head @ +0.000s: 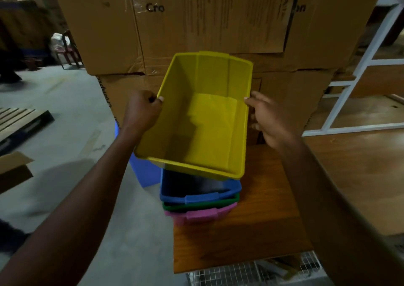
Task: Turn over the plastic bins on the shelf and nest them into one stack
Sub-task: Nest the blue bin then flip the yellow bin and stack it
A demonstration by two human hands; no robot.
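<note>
A yellow plastic bin [203, 119] hangs open side up, tilted toward me, above a stack of nested bins. My left hand [143, 110] grips its left rim, thumb over the edge. My right hand [270, 119] holds the right rim, thumb on top and fingers curled down the outer wall. The stack stands on a wooden shelf board [251, 231]: a blue bin [196, 189] on top, a green bin [218, 203] under it, a pink bin [201, 214] at the bottom. The yellow bin's near edge covers the back of the blue bin.
Large cardboard boxes [207, 23] rise right behind the bins. A white metal frame [358, 67] and more wooden boards lie to the right. Wire mesh [251, 272] shows below the shelf. Left is concrete floor with a pallet [19, 121], an open carton [13, 169] and a blue object [144, 172].
</note>
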